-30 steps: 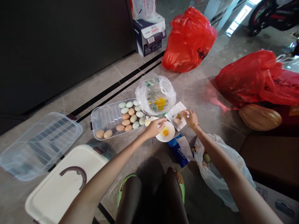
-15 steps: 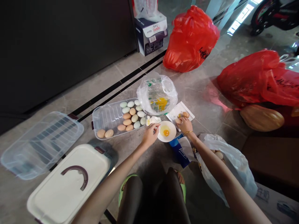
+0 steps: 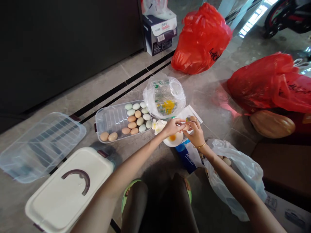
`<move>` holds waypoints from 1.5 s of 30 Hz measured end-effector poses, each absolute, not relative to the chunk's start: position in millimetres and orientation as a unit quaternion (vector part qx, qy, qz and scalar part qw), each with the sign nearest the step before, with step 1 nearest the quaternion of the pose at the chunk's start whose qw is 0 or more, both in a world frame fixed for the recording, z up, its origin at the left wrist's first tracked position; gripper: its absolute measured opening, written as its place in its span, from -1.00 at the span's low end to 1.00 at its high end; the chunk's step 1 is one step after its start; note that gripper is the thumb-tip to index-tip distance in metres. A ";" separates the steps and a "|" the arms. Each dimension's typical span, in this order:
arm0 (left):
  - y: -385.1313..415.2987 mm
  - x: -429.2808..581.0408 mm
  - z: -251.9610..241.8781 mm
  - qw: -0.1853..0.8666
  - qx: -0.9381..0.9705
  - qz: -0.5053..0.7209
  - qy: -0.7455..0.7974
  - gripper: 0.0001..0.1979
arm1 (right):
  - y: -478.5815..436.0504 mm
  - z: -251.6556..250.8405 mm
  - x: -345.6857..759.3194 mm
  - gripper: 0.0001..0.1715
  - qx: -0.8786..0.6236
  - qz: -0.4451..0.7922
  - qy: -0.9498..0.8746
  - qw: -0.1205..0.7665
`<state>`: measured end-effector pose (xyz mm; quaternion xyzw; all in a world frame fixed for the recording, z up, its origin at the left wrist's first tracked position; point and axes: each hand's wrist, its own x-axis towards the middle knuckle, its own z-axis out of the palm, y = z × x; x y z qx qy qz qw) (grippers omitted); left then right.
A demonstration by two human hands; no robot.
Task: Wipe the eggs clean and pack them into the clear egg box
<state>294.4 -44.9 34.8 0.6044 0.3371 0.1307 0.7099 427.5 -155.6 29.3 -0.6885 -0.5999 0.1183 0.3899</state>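
My left hand (image 3: 173,127) and my right hand (image 3: 195,133) meet above a small white bowl (image 3: 174,140) that holds a raw egg yolk. Both hands pinch a brown egg (image 3: 186,127) between their fingers. Just left of the bowl lies a crumpled tissue (image 3: 158,125). A clear tray (image 3: 112,121) with several brown and pale green eggs sits farther left on the floor. A white paper (image 3: 187,113) lies behind my hands. A clear bag (image 3: 164,97) with yellow yolk inside stands beyond the bowl.
A clear lid (image 3: 39,146) and a white lid with a handle (image 3: 70,190) lie at the left. A blue tissue pack (image 3: 188,157) and a white bag of eggs (image 3: 235,174) sit by my right arm. Two red bags (image 3: 201,38) (image 3: 269,81) stand behind. My knees are below.
My left hand rose from the bowl's left edge and moved right to join my right hand. My right hand lifted the brown egg off the paper to above the bowl.
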 end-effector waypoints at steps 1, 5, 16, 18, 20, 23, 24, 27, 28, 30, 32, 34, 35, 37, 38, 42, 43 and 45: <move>-43.0 292.8 33.8 0.707 0.611 0.130 0.331 -0.64 | -155.9 31.4 425.7 -0.67 -0.681 0.159 -0.589 0.405; -40.6 277.1 31.3 0.639 0.684 0.141 0.323 -0.74 | -157.8 32.1 419.6 -0.65 -0.648 0.374 -0.478 0.460; -60.8 261.1 36.7 0.492 0.771 0.162 0.370 -0.72 | -151.2 19.3 403.8 -0.64 -0.728 0.315 -0.452 0.408; -61.4 260.6 36.3 0.479 0.779 0.164 0.370 -0.72 | -150.1 18.8 403.2 -0.66 -0.729 0.304 -0.463 0.402; -62.1 259.6 35.1 0.470 0.788 0.166 0.362 -0.71 | -150.5 18.5 402.3 -0.66 -0.723 0.302 -0.468 0.409; -63.5 256.4 31.1 0.462 0.799 0.179 0.339 -0.68 | -154.1 17.8 400.8 -0.65 -0.707 0.308 -0.472 0.427; -63.9 254.7 29.4 0.463 0.802 0.186 0.329 -0.67 | -155.9 17.6 400.5 -0.65 -0.703 0.309 -0.475 0.429; -62.9 247.9 24.4 0.484 0.797 0.204 0.297 -0.66 | -160.9 18.3 402.2 -0.64 -0.692 0.308 -0.489 0.434; -61.7 245.2 23.4 0.494 0.794 0.206 0.287 -0.66 | -162.1 19.4 403.7 -0.64 -0.687 0.307 -0.496 0.434; -57.9 239.8 23.0 0.512 0.793 0.202 0.260 -0.66 | -163.2 23.1 407.7 -0.65 -0.674 0.299 -0.523 0.427; -53.0 234.8 25.2 0.509 0.807 0.195 0.225 -0.67 | -162.9 28.5 412.3 -0.65 -0.656 0.276 -0.575 0.404; -48.2 230.6 29.8 0.485 0.834 0.187 0.183 -0.67 | -162.0 34.0 416.7 -0.66 -0.629 0.236 -0.639 0.374; -46.2 228.8 32.6 0.471 0.848 0.182 0.162 -0.67 | -161.7 36.4 418.7 -0.66 -0.614 0.215 -0.668 0.361; -42.9 225.4 38.7 0.445 0.870 0.167 0.133 -0.67 | -161.5 40.4 422.1 -0.66 -0.585 0.179 -0.712 0.345; -41.6 223.9 41.8 0.437 0.876 0.159 0.125 -0.67 | -161.6 42.1 423.6 -0.66 -0.575 0.168 -0.726 0.340; -36.7 219.8 56.1 0.431 0.881 0.146 0.124 -0.65 | -161.1 52.5 430.1 -0.64 -0.554 0.160 -0.751 0.322; -35.3 219.4 60.3 0.433 0.879 0.152 0.128 -0.64 | -160.5 56.8 431.7 -0.64 -0.552 0.162 -0.750 0.326; -33.1 219.5 69.5 0.437 0.871 0.172 0.143 -0.61 | -159.1 66.7 434.1 -0.64 -0.552 0.168 -0.740 0.347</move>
